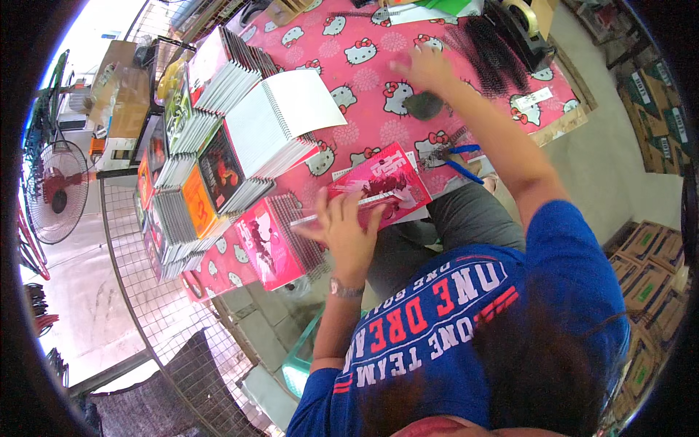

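Note:
My left hand (345, 224) is closed around a long, thin, pale strip-like thing (309, 219), seen edge-on; I cannot make out exactly what it is. Just beyond it, a pink-covered notebook (406, 180) lies at the table's near edge, above my lap. My right hand (426, 70) reaches out over the far part of the table, fingers apart and slightly blurred, with nothing visible in it. Close to its wrist is a dark round thing (424, 106). Left of my left hand stands a stack of pink spiral notebooks (263, 244).
Stacks of spiral notebooks (200, 178) fill the table's left side, one showing blank white pages (306, 102). Black binding coils (495, 58) lie at the far right beside a black machine (520, 33). Blue strips (464, 170) hang near the pink tablecloth's (349, 135) edge. A fan (58, 193) stands left.

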Demonstrator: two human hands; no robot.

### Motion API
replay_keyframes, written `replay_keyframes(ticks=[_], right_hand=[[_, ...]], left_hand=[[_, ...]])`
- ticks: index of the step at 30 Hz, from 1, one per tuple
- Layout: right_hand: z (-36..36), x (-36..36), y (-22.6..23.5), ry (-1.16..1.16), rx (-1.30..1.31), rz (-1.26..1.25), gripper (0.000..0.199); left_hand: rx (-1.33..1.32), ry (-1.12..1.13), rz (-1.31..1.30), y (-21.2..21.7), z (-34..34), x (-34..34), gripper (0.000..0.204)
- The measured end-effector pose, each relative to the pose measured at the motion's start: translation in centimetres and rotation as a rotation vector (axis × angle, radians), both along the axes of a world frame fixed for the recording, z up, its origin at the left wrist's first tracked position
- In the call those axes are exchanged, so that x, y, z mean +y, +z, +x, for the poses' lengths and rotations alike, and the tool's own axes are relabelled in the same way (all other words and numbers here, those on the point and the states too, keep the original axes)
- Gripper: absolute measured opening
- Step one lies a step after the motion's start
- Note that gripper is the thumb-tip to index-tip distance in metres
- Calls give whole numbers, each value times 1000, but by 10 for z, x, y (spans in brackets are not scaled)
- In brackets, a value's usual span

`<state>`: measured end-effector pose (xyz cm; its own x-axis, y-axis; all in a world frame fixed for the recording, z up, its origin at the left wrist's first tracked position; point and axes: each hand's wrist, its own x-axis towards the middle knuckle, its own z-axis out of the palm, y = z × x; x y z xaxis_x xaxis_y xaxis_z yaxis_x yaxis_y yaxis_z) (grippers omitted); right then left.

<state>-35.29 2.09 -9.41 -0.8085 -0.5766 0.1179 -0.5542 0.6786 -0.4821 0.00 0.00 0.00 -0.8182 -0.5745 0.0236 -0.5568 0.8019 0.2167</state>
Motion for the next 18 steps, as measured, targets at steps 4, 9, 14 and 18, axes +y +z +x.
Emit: replay_keyframes(ticks=[4, 9, 14, 18], right_hand=[[78, 73, -9, 82, 378, 176, 61], [56, 55, 18, 190, 59, 132, 51], [78, 84, 81, 1043, -1480, -500, 65], [99, 94, 93, 1094, -1162, -148, 76]], left_hand=[[282, 92, 44, -10, -8, 20, 41], [431, -208, 50, -10, -13, -9, 38], [457, -249, 49, -13, -20, -11, 39], [487, -245, 73, -12, -19, -10, 40]])
